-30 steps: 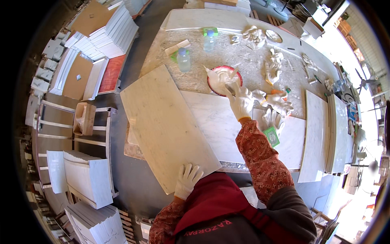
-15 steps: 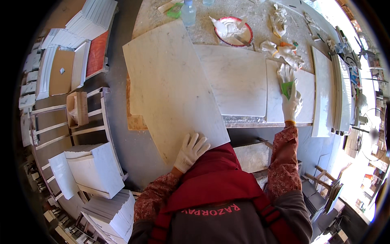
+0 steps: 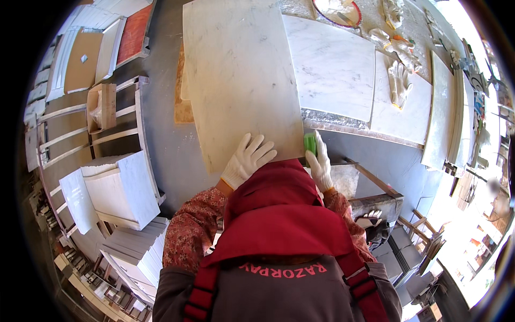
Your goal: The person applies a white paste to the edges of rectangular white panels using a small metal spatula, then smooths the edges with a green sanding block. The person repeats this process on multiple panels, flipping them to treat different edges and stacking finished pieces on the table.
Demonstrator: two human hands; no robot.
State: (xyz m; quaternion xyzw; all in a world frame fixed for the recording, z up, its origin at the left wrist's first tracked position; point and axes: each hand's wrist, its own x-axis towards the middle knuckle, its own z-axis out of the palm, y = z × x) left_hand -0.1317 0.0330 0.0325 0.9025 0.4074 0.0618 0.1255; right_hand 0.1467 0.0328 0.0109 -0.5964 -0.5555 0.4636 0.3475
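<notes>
A long pale marble-like slab (image 3: 241,70) lies in front of me, its near end reaching my red apron. My left hand (image 3: 248,161), in a white knitted glove, rests with fingers spread on the slab's near end. My gloved right hand (image 3: 320,166) is at the slab's near right corner. Between its thumb and fingers is a small green block (image 3: 310,143), held beside the slab's right edge. The block's exact kind is unclear.
Two slabs (image 3: 332,70) lie right of the long one, and a loose glove (image 3: 399,85) rests on the farther. Beyond are a red-rimmed bowl (image 3: 338,12) and more gloves. Stacked tiles (image 3: 120,190) and a metal rack (image 3: 140,123) stand left. A wooden-framed stand (image 3: 375,201) is right.
My right hand has come from the right-hand slab to the long slab's near right corner, bringing the green block. The long slab appears straighter in view, and my view has shifted nearer.
</notes>
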